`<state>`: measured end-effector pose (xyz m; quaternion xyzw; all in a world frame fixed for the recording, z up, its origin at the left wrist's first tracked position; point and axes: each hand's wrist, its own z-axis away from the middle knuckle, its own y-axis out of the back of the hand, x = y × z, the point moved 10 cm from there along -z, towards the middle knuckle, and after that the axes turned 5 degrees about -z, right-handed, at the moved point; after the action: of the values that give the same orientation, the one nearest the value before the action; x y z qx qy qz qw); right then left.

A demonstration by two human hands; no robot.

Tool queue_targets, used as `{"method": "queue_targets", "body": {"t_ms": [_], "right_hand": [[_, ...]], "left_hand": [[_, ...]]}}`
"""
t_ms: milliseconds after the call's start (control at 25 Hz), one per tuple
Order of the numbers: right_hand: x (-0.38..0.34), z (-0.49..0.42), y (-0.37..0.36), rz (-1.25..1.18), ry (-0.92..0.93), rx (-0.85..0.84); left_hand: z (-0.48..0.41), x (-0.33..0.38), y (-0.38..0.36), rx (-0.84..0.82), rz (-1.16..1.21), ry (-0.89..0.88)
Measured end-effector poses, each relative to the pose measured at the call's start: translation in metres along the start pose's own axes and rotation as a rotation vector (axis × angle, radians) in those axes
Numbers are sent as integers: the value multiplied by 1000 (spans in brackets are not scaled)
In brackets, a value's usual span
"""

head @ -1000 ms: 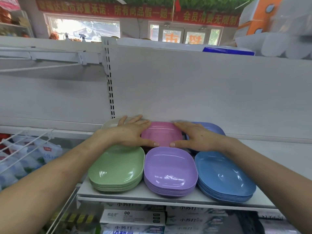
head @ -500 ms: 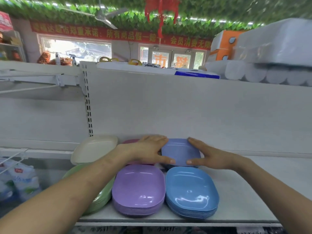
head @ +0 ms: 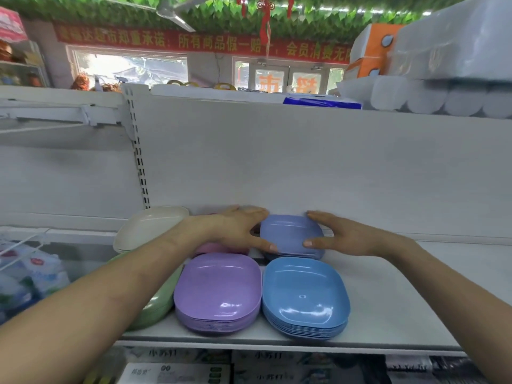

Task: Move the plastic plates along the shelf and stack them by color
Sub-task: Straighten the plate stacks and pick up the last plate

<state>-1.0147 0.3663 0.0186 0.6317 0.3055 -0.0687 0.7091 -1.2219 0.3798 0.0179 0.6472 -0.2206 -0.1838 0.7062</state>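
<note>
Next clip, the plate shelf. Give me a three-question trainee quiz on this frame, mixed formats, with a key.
1. True or false: the light blue stack stands in the front row on the shelf, just right of the purple stack.
2. Which stack do the left hand and the right hand grip from either side? A) cream stack B) periwinkle stack C) green stack
3. Fill in: ___ stacks of plates show on the shelf.
Key: 1 true; 2 B; 3 six.
</note>
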Motion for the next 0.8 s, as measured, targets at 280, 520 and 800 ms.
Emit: {"method": "queue_targets", "body": {"t_ms": [280, 520, 800], "right_hand": [[-174, -34, -25, 203, 312, 18], [-244, -86, -105, 166, 243, -68], [-247, -93, -135, 87, 236, -59]], "left_hand": [[105, -117, 44, 109, 53, 196], [165, -199, 26, 100, 112, 292], [177, -229, -3, 21, 218, 246]]}}
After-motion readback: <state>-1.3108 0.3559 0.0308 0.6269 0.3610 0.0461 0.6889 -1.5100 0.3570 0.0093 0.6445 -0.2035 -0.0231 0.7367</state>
